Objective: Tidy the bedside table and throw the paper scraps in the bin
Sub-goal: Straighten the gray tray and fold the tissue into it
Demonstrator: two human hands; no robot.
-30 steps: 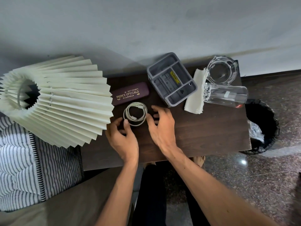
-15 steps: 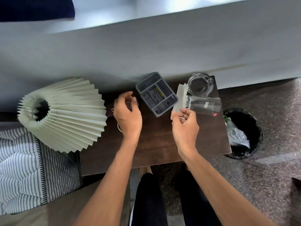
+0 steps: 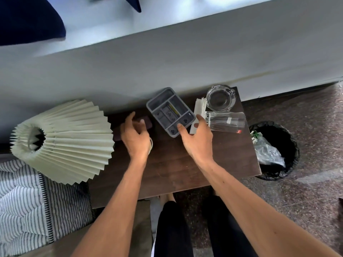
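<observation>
Right hand (image 3: pixel 199 140) had left its pinch on the paper stack (image 3: pixel 199 107) and shifted to the grey tray's (image 3: pixel 167 108) near corner; I cannot tell whether it grasped anything. Left hand (image 3: pixel 136 136) hovered released over the case (image 3: pixel 146 121). The stack lay on the desk (image 3: pixel 176 164) between tray and tumbler (image 3: pixel 226 120), its long axis pointing toward the wall.

No text can be read: the glass (image 3: pixel 225 119) label (image 3: pixel 229 120) and tray (image 3: pixel 159 102) yellow sticker (image 3: pixel 172 108) blur.

Likely bedroom, bedside table (image 3: pixel 167 173), pleated lampshade (image 3: pixel 74 141)
</observation>
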